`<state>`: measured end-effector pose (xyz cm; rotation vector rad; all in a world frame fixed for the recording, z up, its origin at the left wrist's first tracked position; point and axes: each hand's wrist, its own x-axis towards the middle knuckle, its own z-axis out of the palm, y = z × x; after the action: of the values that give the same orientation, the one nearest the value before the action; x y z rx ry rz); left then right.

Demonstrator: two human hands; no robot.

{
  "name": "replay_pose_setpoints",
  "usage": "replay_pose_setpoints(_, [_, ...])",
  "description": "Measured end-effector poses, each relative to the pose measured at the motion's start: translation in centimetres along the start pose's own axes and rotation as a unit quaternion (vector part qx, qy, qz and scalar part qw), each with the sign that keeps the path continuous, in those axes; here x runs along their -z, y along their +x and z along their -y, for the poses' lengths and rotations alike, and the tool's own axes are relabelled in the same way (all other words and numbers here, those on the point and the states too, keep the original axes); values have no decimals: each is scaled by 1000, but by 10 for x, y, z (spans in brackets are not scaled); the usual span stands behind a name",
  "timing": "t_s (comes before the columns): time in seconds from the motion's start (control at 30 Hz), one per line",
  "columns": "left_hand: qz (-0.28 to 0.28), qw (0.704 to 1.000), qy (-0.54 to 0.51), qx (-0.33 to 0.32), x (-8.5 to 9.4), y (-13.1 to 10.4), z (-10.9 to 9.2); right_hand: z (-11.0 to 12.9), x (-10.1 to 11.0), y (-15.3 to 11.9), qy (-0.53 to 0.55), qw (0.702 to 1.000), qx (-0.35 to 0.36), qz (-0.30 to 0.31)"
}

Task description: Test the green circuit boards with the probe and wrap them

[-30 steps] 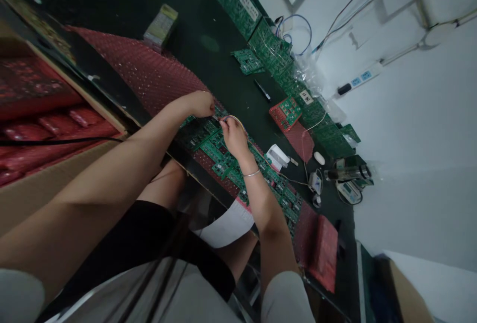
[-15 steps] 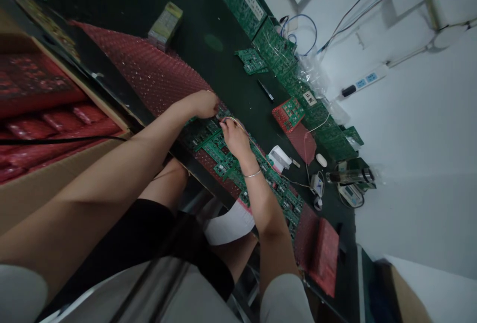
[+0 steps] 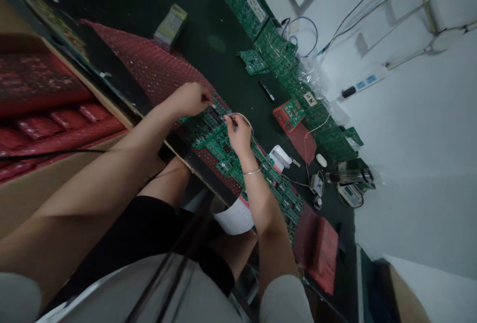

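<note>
Several green circuit boards (image 3: 208, 139) lie side by side on red bubble wrap (image 3: 149, 72) along the bench edge. Above the boards at the far left end, my left hand (image 3: 192, 99) is closed in a pinch; whatever is between its fingertips is too small to make out. My right hand (image 3: 240, 136), with a bracelet at the wrist, pinches the end of a thin multicoloured wire cable (image 3: 247, 120) over the boards beside it. From there the cable runs back along the boards toward a small white device (image 3: 317, 184).
A yellowish box (image 3: 170, 27) rests by the bubble wrap. A pen (image 3: 267, 90), a red-backed board (image 3: 288, 114) and a white case (image 3: 280, 158) lie farther back. Upright green panels (image 3: 276, 54) line the wall. On the left, a carton (image 3: 70, 169) holds red wrapped packs.
My left hand has drawn away from my right hand, up and to the left, leaving a gap between them. My right hand has shifted slightly, still pinching the cable.
</note>
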<state>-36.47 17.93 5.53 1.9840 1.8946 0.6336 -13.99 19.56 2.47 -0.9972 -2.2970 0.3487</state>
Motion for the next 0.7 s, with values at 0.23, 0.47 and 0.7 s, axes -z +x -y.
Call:
replay_pose_setpoints(0.23, [-23, 997, -65, 14, 6, -77, 27, 37, -23, -20, 44, 999, -11, -10])
replay_pose_setpoints(0.47, [-41, 995, -83, -28, -6, -89, 35, 40, -27, -19, 3, 1000, -14, 6])
replay_pose_setpoints(0.7, [-34, 996, -74, -39, -11, -86, 43, 42, -27, -20, -31, 999, 0, 9])
